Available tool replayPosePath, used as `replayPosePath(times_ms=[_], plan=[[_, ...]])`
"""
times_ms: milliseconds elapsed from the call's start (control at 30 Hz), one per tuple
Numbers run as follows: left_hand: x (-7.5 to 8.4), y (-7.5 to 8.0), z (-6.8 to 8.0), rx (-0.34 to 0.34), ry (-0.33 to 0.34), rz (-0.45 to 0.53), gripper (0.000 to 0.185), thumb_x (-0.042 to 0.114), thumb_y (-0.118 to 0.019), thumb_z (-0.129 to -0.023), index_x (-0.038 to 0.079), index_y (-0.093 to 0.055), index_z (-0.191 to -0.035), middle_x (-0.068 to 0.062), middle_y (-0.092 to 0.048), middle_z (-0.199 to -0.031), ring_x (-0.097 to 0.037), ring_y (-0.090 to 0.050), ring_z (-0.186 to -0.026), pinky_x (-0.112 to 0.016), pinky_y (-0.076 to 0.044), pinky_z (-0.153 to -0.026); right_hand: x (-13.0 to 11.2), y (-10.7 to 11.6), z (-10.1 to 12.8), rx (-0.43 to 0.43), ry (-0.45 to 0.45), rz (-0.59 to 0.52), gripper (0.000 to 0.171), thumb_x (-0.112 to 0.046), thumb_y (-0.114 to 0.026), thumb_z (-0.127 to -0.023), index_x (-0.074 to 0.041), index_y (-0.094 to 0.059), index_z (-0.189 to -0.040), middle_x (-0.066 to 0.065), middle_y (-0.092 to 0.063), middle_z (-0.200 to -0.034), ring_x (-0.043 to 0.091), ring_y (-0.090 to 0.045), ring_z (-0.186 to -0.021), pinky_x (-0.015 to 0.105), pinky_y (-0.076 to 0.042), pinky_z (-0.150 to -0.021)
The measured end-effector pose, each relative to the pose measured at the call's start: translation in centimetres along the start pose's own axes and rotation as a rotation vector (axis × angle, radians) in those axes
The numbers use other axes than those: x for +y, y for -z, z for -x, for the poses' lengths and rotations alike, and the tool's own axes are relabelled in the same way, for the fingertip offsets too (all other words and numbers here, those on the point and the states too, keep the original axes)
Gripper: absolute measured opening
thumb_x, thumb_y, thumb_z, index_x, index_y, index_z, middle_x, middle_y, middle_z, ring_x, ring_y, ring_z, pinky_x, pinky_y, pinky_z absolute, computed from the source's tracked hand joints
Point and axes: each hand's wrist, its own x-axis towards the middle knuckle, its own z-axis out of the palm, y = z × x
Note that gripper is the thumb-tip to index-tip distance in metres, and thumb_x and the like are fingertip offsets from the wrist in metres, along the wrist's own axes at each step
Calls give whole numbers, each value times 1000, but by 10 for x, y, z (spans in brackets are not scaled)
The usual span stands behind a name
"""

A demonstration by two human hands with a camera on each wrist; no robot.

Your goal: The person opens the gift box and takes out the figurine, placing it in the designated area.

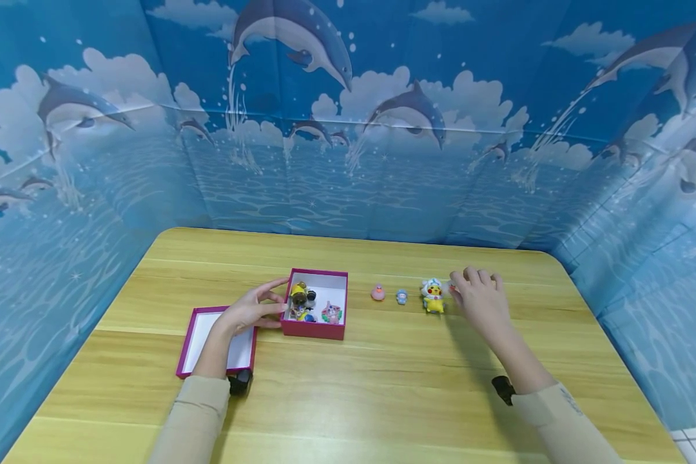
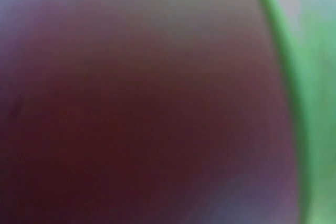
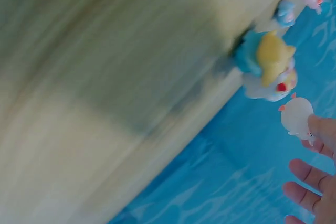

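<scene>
Just left of centre in my head view, my left hand (image 1: 254,309) rests straight-fingered against the red box (image 1: 316,330), while right of centre my right hand (image 1: 479,298) pinches a small white figure (image 3: 296,117) beside the yellow figure (image 1: 433,296).

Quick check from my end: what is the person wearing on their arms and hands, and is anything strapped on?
Both hands, left hand and right hand, are bare, with no gloves. Each arm wears a long beige sleeve reaching the wrist. A small black device sits at the right wrist, and another black one by the left.
</scene>
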Motion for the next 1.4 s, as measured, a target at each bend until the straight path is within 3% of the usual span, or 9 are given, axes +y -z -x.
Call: replayPosePath(times_ms=[167, 400, 633, 800, 1400], plan=[[0, 0, 0, 4, 5, 0, 67, 9, -59, -89, 15, -24, -146, -16, -41, -113, -27, -55, -97, -43, -52, -82, 10, -5, 8, -46, -28, 13, 26, -20, -68, -81, -11, -54, -101, 11, -49, -92, 34, -47, -87, 54, -37, -81], [0, 0, 1, 10, 10, 2, 67, 9, -59, -89, 15, -24, -145, -16, -41, -113, -28, -55, -98, -44, -52, -83, 19, -9, 15, -201, -61, 32, 23, -21, -64, -86, -12, -51, -102, 11, -45, -92, 33, -45, -88, 55, -36, -83], [-1, 0, 0, 0, 5, 11, 67, 9, -59, -89, 15, -23, -146, -16, -41, -113, -28, -55, -96, -44, -52, -82, 25, -15, 20, -263, -40, 50, 21, -21, -63, -86, -12, -46, -95, 10, -42, -87, 34, -44, -85, 55, -37, -80], [-1, 1, 0, -2, 0, 12, 67, 9, -58, -89, 14, -23, -146, -16, -41, -113, -28, -55, -96, -44, -52, -82, 28, -19, 21, -346, -37, 44, 20, -21, -61, -88, -12, -46, -98, 10, -41, -88, 35, -43, -86, 54, -36, -78], [-1, 1, 0, 0, 7, 10, 66, 9, -58, -89, 16, -24, -146, -16, -41, -113, -30, -54, -98, -44, -52, -82, 31, -25, 21, -398, -80, 33, 22, -21, -54, -92, -13, -48, -112, 13, -43, -91, 33, -41, -84, 53, -36, -78]])
